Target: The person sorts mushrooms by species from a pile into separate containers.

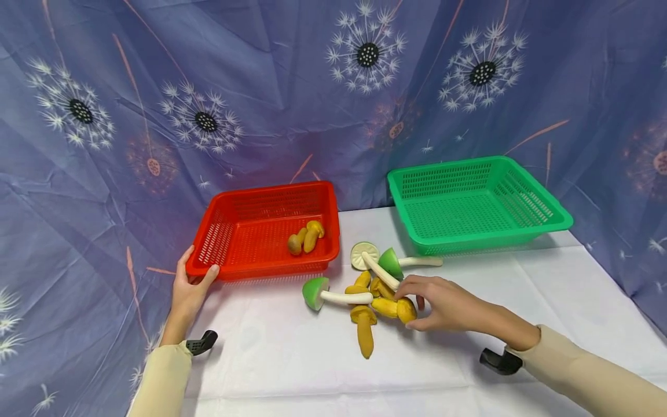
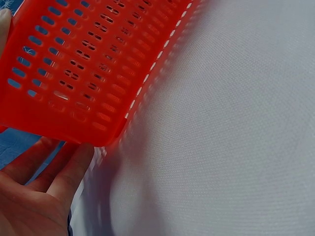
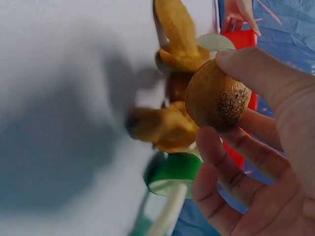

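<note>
My left hand (image 1: 189, 292) holds the near left corner of the red basket (image 1: 271, 269), its thumb at the rim and its fingers against the outside wall. Two brownish-yellow toy mushrooms (image 1: 312, 236) lie inside that basket. Over the pile on the table, my right hand (image 1: 443, 304) pinches the cap of a yellow mushroom (image 3: 214, 96) between thumb and fingers. Several more yellow mushrooms (image 1: 365, 333) lie close by. Around them are green-capped mushrooms with white stems, one at the left (image 1: 315, 292), another behind (image 1: 391, 263), and one showing its pale underside (image 1: 363, 256).
A green basket (image 1: 482, 237) with nothing in it stands at the back right. White cloth (image 1: 292, 359) covers the table, and a blue dandelion-print curtain (image 1: 292, 87) hangs behind and along the left side. Each wrist wears a dark camera mount.
</note>
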Motion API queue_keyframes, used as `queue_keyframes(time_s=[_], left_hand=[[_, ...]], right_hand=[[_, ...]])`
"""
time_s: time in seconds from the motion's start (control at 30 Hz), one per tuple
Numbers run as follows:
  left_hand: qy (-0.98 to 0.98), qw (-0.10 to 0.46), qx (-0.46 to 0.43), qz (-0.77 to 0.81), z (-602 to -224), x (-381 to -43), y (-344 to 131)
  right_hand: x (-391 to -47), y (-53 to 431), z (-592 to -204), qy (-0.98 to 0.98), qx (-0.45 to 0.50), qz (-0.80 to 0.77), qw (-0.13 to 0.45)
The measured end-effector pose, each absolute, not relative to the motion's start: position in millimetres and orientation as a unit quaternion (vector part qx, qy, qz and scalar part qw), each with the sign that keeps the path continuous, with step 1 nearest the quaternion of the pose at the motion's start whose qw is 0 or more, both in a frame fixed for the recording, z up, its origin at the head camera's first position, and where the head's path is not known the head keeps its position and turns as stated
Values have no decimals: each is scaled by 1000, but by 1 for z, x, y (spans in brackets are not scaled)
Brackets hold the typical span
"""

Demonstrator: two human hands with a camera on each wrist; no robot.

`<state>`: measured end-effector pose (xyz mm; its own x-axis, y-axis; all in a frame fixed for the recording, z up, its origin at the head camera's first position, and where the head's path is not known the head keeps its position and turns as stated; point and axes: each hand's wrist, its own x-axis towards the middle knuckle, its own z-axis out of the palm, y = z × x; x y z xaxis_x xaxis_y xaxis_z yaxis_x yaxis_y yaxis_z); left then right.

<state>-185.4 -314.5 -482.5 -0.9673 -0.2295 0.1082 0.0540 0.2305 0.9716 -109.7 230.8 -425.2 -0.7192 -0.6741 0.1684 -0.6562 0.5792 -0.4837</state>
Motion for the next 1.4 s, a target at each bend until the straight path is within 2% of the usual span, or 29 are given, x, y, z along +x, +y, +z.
queue_keyframes(time_s=[0.43,0.67,1.4], left_hand=[[-774,123,51,-619,-483,-185,-314],[-771,119,55,-623,-482,-184,-314],[-776,126,61,-615,-485,-185,-315]], right_hand=[[-138,233,-390,867,-381,-320,-19],[-158,223,-375,850,-362,-382,3],[-237,160,-339,827,-326,-458,16]])
